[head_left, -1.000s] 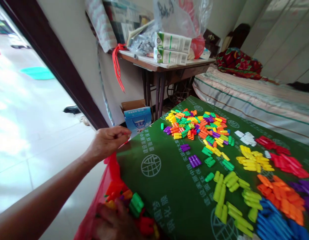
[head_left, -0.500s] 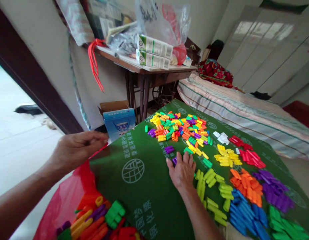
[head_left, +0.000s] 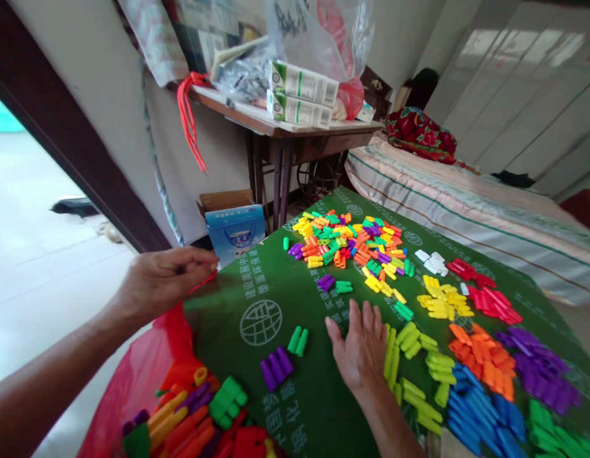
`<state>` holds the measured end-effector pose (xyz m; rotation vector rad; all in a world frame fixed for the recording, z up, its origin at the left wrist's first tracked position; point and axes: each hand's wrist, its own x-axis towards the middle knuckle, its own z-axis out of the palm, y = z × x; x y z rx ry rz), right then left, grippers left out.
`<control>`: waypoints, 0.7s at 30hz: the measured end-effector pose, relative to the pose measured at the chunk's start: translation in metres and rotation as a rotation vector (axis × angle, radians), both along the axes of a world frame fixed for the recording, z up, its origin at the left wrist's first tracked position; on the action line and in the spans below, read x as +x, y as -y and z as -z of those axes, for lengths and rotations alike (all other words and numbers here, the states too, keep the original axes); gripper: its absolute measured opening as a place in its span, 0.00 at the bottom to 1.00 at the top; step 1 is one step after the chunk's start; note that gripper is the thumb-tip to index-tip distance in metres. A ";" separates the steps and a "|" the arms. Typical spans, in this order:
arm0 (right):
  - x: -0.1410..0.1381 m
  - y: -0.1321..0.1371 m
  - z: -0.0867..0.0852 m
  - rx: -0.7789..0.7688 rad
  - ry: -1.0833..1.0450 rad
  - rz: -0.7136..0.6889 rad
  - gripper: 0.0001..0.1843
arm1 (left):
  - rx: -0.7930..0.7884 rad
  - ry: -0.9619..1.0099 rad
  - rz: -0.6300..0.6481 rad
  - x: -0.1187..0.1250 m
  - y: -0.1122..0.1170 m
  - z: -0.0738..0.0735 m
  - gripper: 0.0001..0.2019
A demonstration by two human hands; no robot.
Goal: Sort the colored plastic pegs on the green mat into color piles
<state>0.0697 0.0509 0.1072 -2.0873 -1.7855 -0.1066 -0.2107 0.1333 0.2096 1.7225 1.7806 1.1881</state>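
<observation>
My left hand (head_left: 164,283) is closed in a pinch on the edge of a red plastic bag (head_left: 128,381) at the table's left side. Colourful bullet-shaped plastic pieces (head_left: 190,426) fill the bag's mouth. Open, with fingers spread, my right hand (head_left: 359,350) rests low over the green tabletop (head_left: 219,305) and holds nothing. Between it and the bag lie a joined purple piece (head_left: 276,367) and a green piece (head_left: 298,341). Just beyond its fingertips are another green piece (head_left: 343,287) and purple pieces (head_left: 326,282). Lime pieces (head_left: 412,340) lie beside its right edge.
A mixed pile of pieces (head_left: 333,238) covers the far tabletop. Sorted groups lie to the right: yellow (head_left: 442,298), orange (head_left: 483,359), blue (head_left: 480,401), purple (head_left: 538,369) and red (head_left: 495,304). A blue carton (head_left: 235,229) stands beyond the left edge, near a sewing table (head_left: 276,132).
A purple and a green piece now lie between my right hand and the bag. My right hand has drawn slightly back from the mixed pile. My left hand keeps its pinch on the bag.
</observation>
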 end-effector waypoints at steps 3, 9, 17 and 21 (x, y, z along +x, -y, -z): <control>-0.007 0.004 0.014 0.013 -0.021 -0.162 0.31 | -0.004 -0.017 0.007 0.000 0.001 0.000 0.18; -0.001 -0.053 0.003 0.023 -0.103 -0.165 0.36 | -0.033 -0.011 0.051 0.001 0.000 0.002 0.18; -0.034 -0.058 0.002 -0.094 -0.257 -0.505 0.30 | -0.016 -0.010 0.098 0.001 0.002 0.005 0.16; -0.080 0.002 0.003 -0.119 -0.375 -0.651 0.27 | -0.009 -0.002 0.088 0.002 0.004 0.007 0.14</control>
